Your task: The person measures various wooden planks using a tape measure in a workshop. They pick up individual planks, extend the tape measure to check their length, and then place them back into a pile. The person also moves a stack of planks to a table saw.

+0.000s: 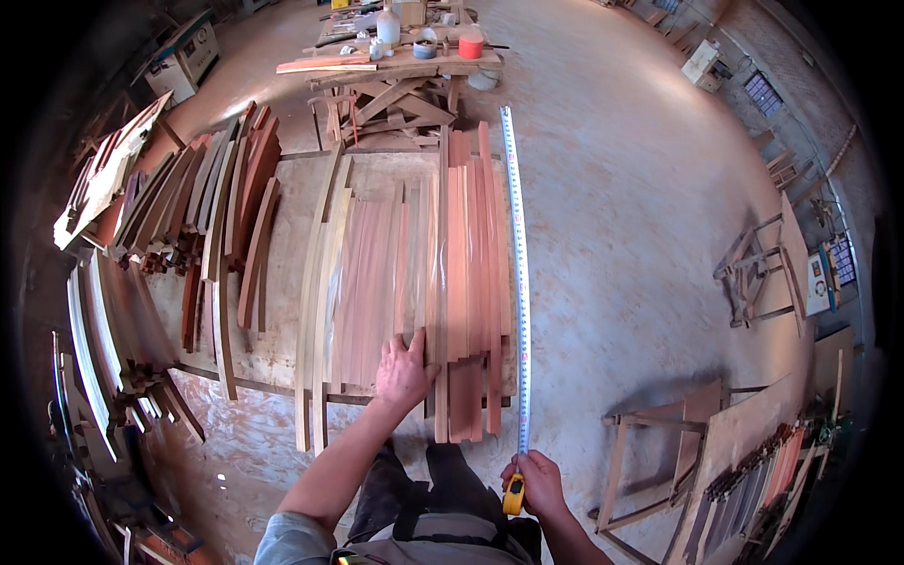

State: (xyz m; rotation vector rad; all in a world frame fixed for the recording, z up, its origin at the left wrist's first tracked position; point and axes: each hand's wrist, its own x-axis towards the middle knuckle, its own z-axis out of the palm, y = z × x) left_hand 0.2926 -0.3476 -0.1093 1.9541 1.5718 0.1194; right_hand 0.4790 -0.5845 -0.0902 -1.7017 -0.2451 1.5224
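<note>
My left hand (405,371) lies palm down on a row of thin wooden strips (372,282), its fingers stretched over them and its thumb beside a long brown strip (438,282). At the right, my right hand (539,480) is closed around a yellow tape measure (514,493). Its white blade (519,273) is drawn out far ahead, running along the right side of the strips past their far ends. Reddish strips (461,245) lie between the blade and my left hand, some jutting toward me. The palm side of my right hand is hidden.
The strips rest on a low wooden table (282,306). Stacked wood pieces (212,188) fill its left side. Beyond stands a workbench (405,71) with a bottle (388,26) and a red container (471,43). Wooden frames (659,452) stand at the right on the dusty floor (621,235).
</note>
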